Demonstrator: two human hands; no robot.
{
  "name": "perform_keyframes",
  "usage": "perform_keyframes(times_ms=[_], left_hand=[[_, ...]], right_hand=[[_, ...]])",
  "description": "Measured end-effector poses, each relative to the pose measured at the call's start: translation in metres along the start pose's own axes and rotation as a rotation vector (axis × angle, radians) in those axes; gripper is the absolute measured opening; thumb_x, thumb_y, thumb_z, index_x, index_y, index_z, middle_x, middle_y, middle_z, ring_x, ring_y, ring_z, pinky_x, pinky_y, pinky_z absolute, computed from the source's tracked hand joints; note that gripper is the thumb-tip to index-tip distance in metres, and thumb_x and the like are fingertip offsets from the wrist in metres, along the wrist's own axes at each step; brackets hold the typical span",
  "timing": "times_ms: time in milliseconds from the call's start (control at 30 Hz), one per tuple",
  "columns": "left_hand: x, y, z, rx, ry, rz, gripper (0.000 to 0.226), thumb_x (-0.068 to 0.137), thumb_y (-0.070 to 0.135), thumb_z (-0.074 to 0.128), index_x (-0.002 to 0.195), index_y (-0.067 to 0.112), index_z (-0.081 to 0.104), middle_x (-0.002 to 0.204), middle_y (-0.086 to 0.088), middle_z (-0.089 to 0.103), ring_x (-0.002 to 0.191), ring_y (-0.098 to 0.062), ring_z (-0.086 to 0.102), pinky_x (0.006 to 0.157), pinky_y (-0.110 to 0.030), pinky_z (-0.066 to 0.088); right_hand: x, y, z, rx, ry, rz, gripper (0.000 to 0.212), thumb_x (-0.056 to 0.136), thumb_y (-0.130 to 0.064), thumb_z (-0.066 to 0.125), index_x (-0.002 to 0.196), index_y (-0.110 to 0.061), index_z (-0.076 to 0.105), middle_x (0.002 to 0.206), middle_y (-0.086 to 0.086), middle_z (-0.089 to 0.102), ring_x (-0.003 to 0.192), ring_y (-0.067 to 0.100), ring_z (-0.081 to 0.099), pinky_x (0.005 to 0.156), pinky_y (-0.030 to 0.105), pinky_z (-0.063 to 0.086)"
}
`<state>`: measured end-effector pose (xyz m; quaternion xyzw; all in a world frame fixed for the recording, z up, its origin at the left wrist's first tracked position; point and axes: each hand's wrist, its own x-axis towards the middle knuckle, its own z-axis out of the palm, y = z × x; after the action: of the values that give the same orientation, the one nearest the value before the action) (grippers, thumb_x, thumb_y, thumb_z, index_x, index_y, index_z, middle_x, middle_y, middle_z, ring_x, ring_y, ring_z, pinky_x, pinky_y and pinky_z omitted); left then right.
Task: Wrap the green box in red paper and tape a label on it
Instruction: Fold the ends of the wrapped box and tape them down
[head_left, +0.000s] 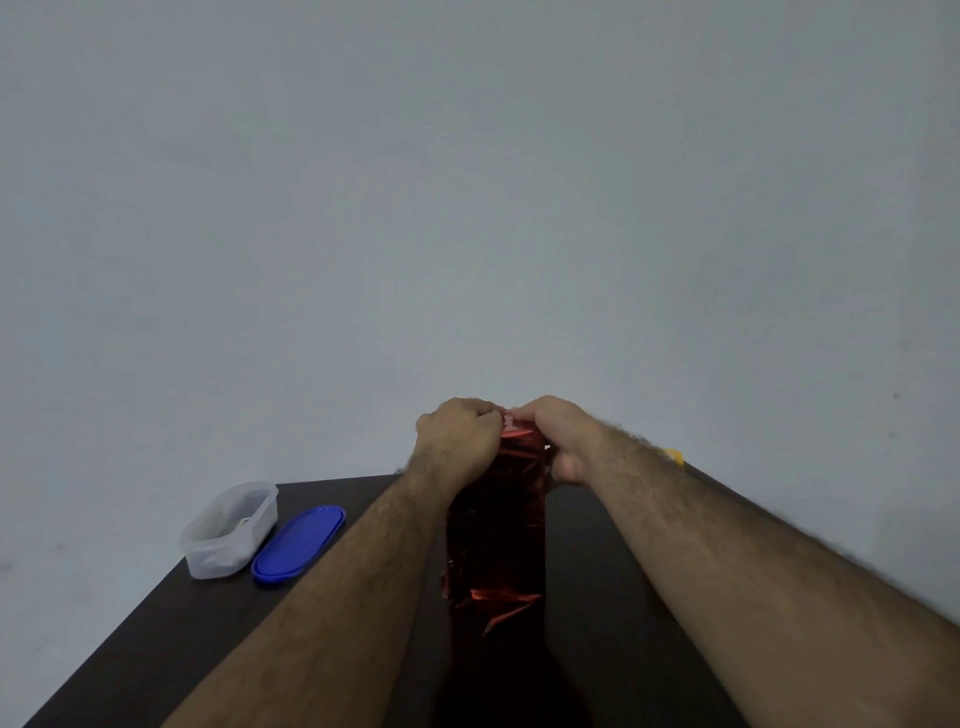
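Box (496, 525) stands upright on end near the middle of the dark table (156, 639), already covered in shiny red paper (511, 452); no green shows anywhere. The paper is crinkled, with loose creased flaps sticking out at the lower end.

Left hand (460, 434) and right hand (556, 436) meet at the top end of the box, fingers curled down over the paper there, seemingly pinching or folding the end flaps together. A small pale bit shows between the fingertips, possibly tape; too small to be sure.

Judgement on handling: the box looks light and stiff under the wrap, while the foil-like paper looks thin, slick and quick to tear or spring open. Standing tall on a narrow end, it could tip. Best held by the long flat sides, pressing flaps down against the hard edges.

Off to the left, a clear plastic tub (228, 530) with a blue lid (298, 545) lying just beside it. Something yellow (674, 456) at the table's far right edge.

No label, brand or writing can be read.
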<state>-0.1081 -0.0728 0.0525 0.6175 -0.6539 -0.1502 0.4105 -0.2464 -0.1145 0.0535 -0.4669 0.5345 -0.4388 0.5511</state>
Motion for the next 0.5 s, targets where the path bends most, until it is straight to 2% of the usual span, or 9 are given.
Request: perform_keyframes(times_ms=[67, 100, 133, 200, 267, 333, 367, 433, 500], left_hand=[[-0.005, 0.004, -0.004, -0.008, 0.017, -0.039, 0.043, 0.094, 0.039, 0.042, 0.116, 0.037, 0.078, 0.124, 0.011, 0.073, 0.123, -0.023, 0.054, 0.104, -0.039, 0.048], [-0.008, 0.007, -0.007, 0.013, 0.024, -0.054, 0.044, 0.097, 0.042, 0.040, 0.117, 0.032, 0.077, 0.127, 0.006, 0.072, 0.121, -0.025, 0.053, 0.107, -0.043, 0.046], [-0.012, 0.012, -0.011, 0.044, 0.015, -0.073, 0.046, 0.100, 0.043, 0.036, 0.117, 0.025, 0.075, 0.129, 0.001, 0.070, 0.117, -0.027, 0.052, 0.109, -0.045, 0.042], [-0.015, 0.020, -0.018, 0.112, -0.013, -0.129, 0.045, 0.107, 0.037, 0.031, 0.118, 0.014, 0.069, 0.128, -0.005, 0.065, 0.111, -0.029, 0.049, 0.113, -0.046, 0.035], [-0.016, 0.023, -0.026, 0.151, -0.047, -0.168, 0.042, 0.105, 0.038, 0.034, 0.120, 0.012, 0.064, 0.126, -0.001, 0.060, 0.119, -0.030, 0.051, 0.116, -0.045, 0.034], [-0.018, 0.024, -0.036, 0.132, -0.095, -0.175, 0.050, 0.095, 0.046, 0.037, 0.118, 0.013, 0.067, 0.128, -0.005, 0.066, 0.120, -0.031, 0.058, 0.112, -0.050, 0.043], [-0.018, 0.025, -0.040, 0.118, -0.134, -0.153, 0.051, 0.097, 0.047, 0.038, 0.118, 0.012, 0.069, 0.125, -0.009, 0.068, 0.115, -0.032, 0.062, 0.107, -0.048, 0.048], [-0.023, 0.030, -0.046, 0.048, -0.199, -0.141, 0.043, 0.110, 0.036, 0.039, 0.121, 0.007, 0.068, 0.107, -0.009, 0.068, 0.092, -0.029, 0.066, 0.086, -0.039, 0.054], [-0.029, 0.036, -0.053, -0.007, -0.204, -0.192, 0.035, 0.109, 0.022, 0.042, 0.119, -0.001, 0.066, 0.096, -0.012, 0.066, 0.069, -0.026, 0.062, 0.067, -0.036, 0.054]], right_hand=[[0.005, 0.001, 0.002, 0.082, 0.097, -0.065, 0.017, 0.098, -0.015, 0.054, 0.097, -0.011, 0.071, 0.086, 0.009, 0.069, 0.070, 0.026, 0.065, 0.064, 0.037, 0.056], [0.008, 0.000, 0.003, 0.110, 0.178, -0.134, 0.020, 0.101, -0.015, 0.049, 0.099, -0.009, 0.068, 0.086, 0.010, 0.067, 0.069, 0.025, 0.062, 0.060, 0.034, 0.055], [0.011, 0.001, 0.005, 0.093, 0.281, -0.219, 0.026, 0.105, -0.023, 0.046, 0.101, -0.007, 0.066, 0.090, 0.011, 0.068, 0.072, 0.025, 0.060, 0.061, 0.033, 0.054], [0.006, 0.005, 0.007, -0.125, 0.463, -0.404, 0.043, 0.109, -0.046, 0.043, 0.099, -0.009, 0.063, 0.094, 0.006, 0.065, 0.083, 0.023, 0.058, 0.072, 0.033, 0.048], [-0.008, 0.012, 0.011, -0.321, 0.522, -0.554, 0.050, 0.103, -0.062, 0.047, 0.101, -0.015, 0.064, 0.102, 0.000, 0.061, 0.093, 0.021, 0.060, 0.077, 0.032, 0.044], [-0.021, 0.019, 0.016, -0.366, 0.430, -0.609, 0.055, 0.096, -0.070, 0.055, 0.115, -0.019, 0.065, 0.117, -0.002, 0.057, 0.104, 0.020, 0.061, 0.084, 0.033, 0.047], [-0.024, 0.022, 0.019, -0.364, 0.362, -0.608, 0.060, 0.094, -0.072, 0.057, 0.123, -0.020, 0.063, 0.121, -0.001, 0.058, 0.108, 0.020, 0.061, 0.086, 0.034, 0.048], [-0.027, 0.025, 0.023, -0.338, 0.215, -0.554, 0.071, 0.089, -0.079, 0.056, 0.129, -0.021, 0.061, 0.124, 0.000, 0.063, 0.109, 0.020, 0.062, 0.083, 0.034, 0.049], [-0.028, 0.029, 0.025, -0.297, 0.125, -0.520, 0.086, 0.077, -0.093, 0.052, 0.125, -0.023, 0.064, 0.123, -0.001, 0.068, 0.108, 0.019, 0.064, 0.079, 0.034, 0.049]])
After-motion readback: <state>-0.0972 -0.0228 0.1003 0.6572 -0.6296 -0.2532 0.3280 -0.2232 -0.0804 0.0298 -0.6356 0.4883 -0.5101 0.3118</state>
